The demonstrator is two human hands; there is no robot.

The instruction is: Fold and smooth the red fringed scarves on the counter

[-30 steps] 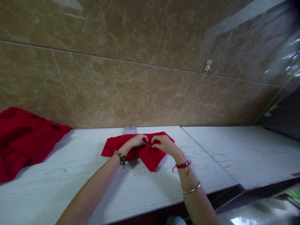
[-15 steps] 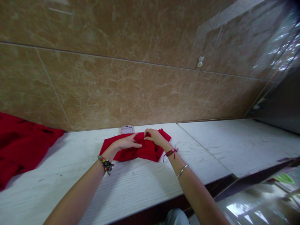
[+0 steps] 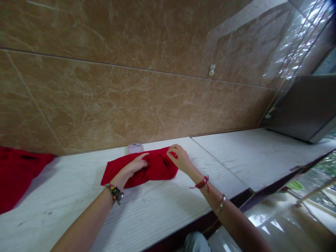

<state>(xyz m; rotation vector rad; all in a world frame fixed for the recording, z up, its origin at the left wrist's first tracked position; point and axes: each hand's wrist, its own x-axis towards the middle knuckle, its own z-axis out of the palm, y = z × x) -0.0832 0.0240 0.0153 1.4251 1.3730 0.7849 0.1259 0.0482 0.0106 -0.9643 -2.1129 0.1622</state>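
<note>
A piece of red cloth (image 3: 160, 168), folded lengthwise, lies on the white wood-grain counter in front of me. My left hand (image 3: 135, 166) rests on its middle, index finger stretched out and the other fingers slightly bent. With thumb and fingers pinched together, my right hand (image 3: 180, 159) grips the cloth near its far right corner. Wrinkles show in the cloth between the two hands. A small pale flat rectangular thing (image 3: 134, 148) lies behind the cloth against the wall, partly covered by it.
More red cloth (image 3: 18, 178) lies bunched at the left. A brown marbled tile wall (image 3: 118, 105) rises behind the white counter (image 3: 86, 196). A large grey box-like appliance (image 3: 296, 108) stands at the far right. The counter's dark front edge (image 3: 207, 224) runs close to me.
My right hand has moved to the cloth's right end, and the cloth's right part has been drawn out straighter. The left hand stays on the cloth. My view has shifted to the right.
</note>
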